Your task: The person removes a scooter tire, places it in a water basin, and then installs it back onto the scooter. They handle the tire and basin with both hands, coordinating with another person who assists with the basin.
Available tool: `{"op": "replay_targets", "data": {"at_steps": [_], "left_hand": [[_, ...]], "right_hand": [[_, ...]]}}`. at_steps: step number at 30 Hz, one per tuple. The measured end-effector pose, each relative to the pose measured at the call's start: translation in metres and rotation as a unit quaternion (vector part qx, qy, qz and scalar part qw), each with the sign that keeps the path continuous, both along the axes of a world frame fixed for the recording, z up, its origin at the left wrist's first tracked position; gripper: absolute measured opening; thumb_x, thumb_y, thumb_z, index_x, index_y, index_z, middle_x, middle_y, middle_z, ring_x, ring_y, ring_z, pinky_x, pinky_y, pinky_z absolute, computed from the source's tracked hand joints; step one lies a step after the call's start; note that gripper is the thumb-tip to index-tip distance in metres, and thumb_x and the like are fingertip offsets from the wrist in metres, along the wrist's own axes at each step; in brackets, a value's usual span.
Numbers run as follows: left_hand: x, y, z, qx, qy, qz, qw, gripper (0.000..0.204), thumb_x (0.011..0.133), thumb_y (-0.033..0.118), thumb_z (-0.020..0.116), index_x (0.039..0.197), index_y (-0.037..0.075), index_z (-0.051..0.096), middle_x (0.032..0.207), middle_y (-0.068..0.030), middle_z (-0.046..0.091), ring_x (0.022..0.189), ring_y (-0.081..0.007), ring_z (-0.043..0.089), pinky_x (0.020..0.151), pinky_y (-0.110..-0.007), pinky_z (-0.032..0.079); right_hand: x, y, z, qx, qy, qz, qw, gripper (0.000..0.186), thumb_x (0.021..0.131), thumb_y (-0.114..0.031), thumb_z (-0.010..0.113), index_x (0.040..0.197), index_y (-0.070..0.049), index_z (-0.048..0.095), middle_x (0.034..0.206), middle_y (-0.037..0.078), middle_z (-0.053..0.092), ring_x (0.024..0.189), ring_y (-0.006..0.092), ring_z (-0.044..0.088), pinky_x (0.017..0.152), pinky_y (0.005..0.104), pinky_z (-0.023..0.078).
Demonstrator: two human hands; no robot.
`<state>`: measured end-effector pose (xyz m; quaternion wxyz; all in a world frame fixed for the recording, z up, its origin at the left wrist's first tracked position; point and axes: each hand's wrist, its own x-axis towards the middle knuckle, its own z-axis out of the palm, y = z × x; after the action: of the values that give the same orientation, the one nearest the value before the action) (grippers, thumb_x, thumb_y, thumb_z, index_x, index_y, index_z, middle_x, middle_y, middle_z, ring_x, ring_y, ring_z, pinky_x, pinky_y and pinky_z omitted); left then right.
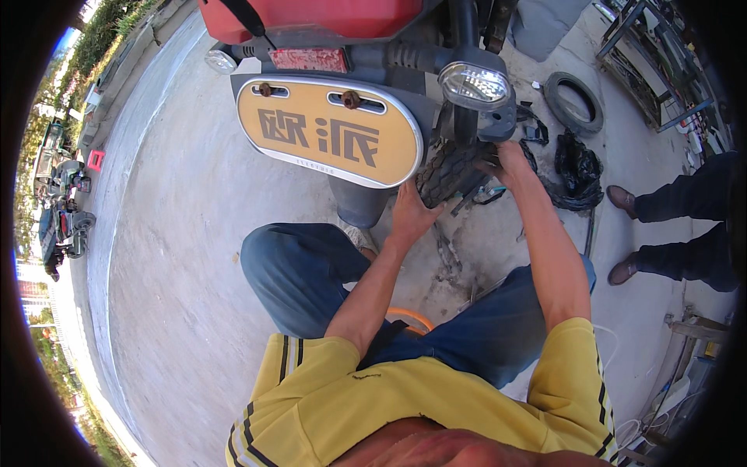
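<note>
Between my two hands is the worn, treaded tyre [447, 173] of a scooter's rear wheel. My left hand [412, 212] grips its near left side, thumb stretched out along the lower edge; its fingertips are partly hidden behind the plate. On the right side of the wheel, beneath the bodywork, my right hand [504, 165] has its fingers curled against the tyre, their tips in shadow. A yellow oval plate [331, 132] with a silver rim hangs over the wheel's left. Above it are a red reflector [309, 60] and a clear lamp [473, 84].
A loose tyre [574, 103] and a black plastic bag [577, 170] lie on the concrete at right. Another person's legs [685, 265] stand nearby. Metal racks [661, 62] line the far right. An orange curved thing [412, 316] shows between my knees. Parked vehicles [66, 210] stand far left.
</note>
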<state>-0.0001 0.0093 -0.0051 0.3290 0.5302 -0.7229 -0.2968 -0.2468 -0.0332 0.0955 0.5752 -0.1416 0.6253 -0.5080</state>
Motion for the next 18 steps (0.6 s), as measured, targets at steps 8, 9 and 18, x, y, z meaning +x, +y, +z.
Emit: {"op": "replay_targets", "data": {"at_steps": [8, 9, 18], "left_hand": [[0.005, 0.005, -0.011, 0.012, 0.010, -0.014, 1.000, 0.094, 0.073, 0.026, 0.092, 0.144, -0.007, 0.041, 0.133, -0.0266, 0.054, 0.127, -0.0451, 0.056, 0.107, -0.049, 0.049], [0.007, 0.006, -0.010, 0.028, 0.013, -0.017, 0.999, 0.095, 0.073, 0.026, 0.091, 0.145, -0.007, 0.040, 0.134, -0.0264, 0.053, 0.129, -0.0454, 0.054, 0.108, -0.049, 0.048], [0.007, 0.014, -0.011, 0.009, 0.018, -0.018, 1.000, 0.091, 0.072, 0.023, 0.091, 0.143, -0.004, 0.042, 0.133, -0.0247, 0.053, 0.128, -0.0442, 0.056, 0.107, -0.049, 0.049]], "right_hand": [[0.004, 0.011, 0.004, -0.023, 0.004, 0.030, 0.999, 0.038, 0.103, -0.028, 0.068, 0.135, -0.008, 0.062, 0.127, 0.009, 0.067, 0.117, 0.0263, 0.065, 0.091, 0.0501, 0.061], [0.005, 0.012, 0.006, -0.018, 0.004, 0.033, 0.999, 0.038, 0.103, -0.028, 0.068, 0.136, -0.008, 0.062, 0.127, 0.009, 0.066, 0.117, 0.0266, 0.065, 0.091, 0.0502, 0.061], [0.005, 0.022, 0.006, -0.021, 0.020, 0.032, 0.999, 0.043, 0.099, -0.034, 0.077, 0.132, -0.010, 0.065, 0.123, 0.007, 0.070, 0.113, 0.0253, 0.066, 0.086, 0.0466, 0.062]]}}
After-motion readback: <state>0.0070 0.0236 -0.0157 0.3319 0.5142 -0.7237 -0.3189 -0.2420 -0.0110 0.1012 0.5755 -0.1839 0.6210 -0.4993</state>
